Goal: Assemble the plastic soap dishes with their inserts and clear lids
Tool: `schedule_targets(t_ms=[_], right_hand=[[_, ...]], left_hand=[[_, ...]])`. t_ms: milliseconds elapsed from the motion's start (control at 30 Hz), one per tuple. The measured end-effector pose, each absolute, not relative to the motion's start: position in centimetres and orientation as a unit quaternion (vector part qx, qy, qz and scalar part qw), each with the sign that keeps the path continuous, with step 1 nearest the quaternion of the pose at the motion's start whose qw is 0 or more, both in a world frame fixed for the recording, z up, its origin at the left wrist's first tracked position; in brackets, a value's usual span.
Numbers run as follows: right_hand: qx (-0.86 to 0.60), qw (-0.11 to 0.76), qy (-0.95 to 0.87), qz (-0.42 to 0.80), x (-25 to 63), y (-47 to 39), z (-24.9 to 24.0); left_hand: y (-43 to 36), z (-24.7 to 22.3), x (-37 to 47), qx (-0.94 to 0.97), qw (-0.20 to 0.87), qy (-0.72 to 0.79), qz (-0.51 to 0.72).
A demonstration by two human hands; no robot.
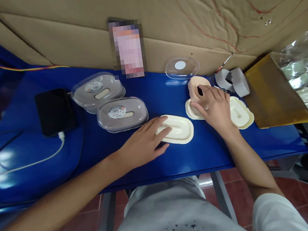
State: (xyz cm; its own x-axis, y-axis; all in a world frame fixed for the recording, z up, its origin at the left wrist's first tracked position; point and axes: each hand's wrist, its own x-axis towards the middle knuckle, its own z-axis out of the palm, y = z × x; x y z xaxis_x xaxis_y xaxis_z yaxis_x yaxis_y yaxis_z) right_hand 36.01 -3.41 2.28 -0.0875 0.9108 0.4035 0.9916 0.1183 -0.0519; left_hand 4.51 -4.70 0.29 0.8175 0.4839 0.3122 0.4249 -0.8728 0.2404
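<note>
My left hand (144, 141) has its fingers spread, with the fingertips resting on the left end of a cream oval plastic piece (181, 130) that lies flat. To the right, my right hand (216, 108) curls its thumb and fingers over a peach-coloured roll (194, 88) with a dark hole. The fingers partly cover this roll, so the exact grip is not fully visible. Beneath it sits another cream piece (192, 111), partly hidden by the hand. Beside my right wrist lie stacked cream pieces (240, 113).
Two lidded oval boxes (123, 121) (83, 96) with round labels stand left. A clear lid (170, 69) bears a white sticker. A phone (128, 50) leans at the back; a black device (54, 111) is cabled. Grey rolls (241, 83) adjoin a carton (270, 92).
</note>
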Motion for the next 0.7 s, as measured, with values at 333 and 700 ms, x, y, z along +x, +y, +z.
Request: schedule_targets(t_ms=[333, 700], right_hand=[[-0.494, 0.246, -0.834, 0.014, 36.7, -4.5, 4.3], [-0.344, 0.189, -0.903, 0.175, 33.6, -7.5, 3.3]], left_hand=[[-4.4, 0.2, 4.3, 0.921, 0.126, 0.294, 0.224], [-3.7, 0.5, 3.7, 0.948, 0.05, 0.225, 0.22]])
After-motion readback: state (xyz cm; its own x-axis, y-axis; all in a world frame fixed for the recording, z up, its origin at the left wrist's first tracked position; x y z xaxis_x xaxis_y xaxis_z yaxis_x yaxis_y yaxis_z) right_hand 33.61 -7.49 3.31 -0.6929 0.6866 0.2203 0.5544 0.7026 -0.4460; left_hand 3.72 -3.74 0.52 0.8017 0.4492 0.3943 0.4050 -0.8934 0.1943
